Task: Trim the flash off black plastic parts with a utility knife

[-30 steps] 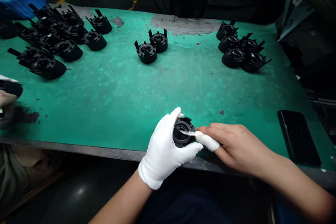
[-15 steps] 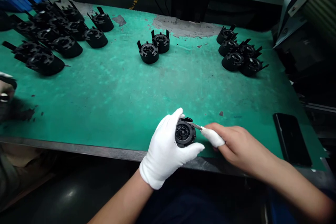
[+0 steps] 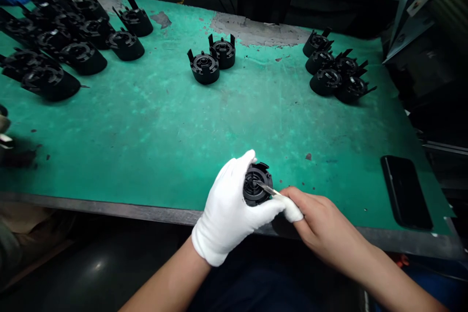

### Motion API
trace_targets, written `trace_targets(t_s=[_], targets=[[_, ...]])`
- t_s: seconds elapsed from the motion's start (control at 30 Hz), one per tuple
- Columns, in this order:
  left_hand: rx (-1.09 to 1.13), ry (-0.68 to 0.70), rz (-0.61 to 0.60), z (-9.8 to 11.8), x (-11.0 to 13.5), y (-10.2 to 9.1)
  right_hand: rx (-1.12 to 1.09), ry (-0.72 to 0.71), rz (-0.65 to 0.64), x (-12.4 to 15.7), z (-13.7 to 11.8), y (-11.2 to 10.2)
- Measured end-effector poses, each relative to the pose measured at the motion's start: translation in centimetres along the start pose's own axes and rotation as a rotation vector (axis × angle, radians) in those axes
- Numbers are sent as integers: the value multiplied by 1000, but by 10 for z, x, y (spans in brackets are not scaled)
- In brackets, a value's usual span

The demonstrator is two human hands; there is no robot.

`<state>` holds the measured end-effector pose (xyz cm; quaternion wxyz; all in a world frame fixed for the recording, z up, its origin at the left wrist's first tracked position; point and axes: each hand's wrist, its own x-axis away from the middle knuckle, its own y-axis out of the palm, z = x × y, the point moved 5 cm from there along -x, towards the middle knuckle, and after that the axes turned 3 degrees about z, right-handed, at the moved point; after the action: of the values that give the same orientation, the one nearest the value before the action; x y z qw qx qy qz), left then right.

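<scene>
My left hand [image 3: 228, 212], in a white glove, is wrapped round a round black plastic part [image 3: 256, 184] held over the near edge of the green table [image 3: 164, 126]. My right hand [image 3: 318, 222] is bare except for a white cover on one finger. It pinches a small metal blade [image 3: 268, 189] whose tip rests on the face of the black part.
Two black parts [image 3: 211, 61] stand mid-table. A large group of them [image 3: 54, 44] lies far left and a smaller cluster [image 3: 334, 70] far right. A black phone [image 3: 405, 191] lies near the right edge. Another person's hand [image 3: 4, 131] shows at the left edge.
My right hand moved down and left, bringing the blade from the part's upper right edge onto its face. The view tilted a little.
</scene>
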<state>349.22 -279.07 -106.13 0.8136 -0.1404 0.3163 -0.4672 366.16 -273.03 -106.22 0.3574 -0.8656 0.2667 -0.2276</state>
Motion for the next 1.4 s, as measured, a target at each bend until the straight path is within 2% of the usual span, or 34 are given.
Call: trace_targets(t_s=[0.57, 0.77, 0.87, 0.97, 1.1, 1.4], targets=[[14, -12, -16, 1, -1, -1, 15, 29, 71, 5, -4, 9], [17, -8, -37, 0, -3, 0, 126, -18, -18, -1, -7, 6], [15, -2, -50, 0, -4, 0, 216, -74, -97, -6, -10, -1], [6, 15, -39, 0, -3, -1, 216, -102, -93, -9, -12, -13], [22, 49, -40, -3, 0, 1, 261, -103, -77, -10, -13, -24], [3, 71, -47, -4, -1, 0, 455, -86, -257, -20, -19, -36]])
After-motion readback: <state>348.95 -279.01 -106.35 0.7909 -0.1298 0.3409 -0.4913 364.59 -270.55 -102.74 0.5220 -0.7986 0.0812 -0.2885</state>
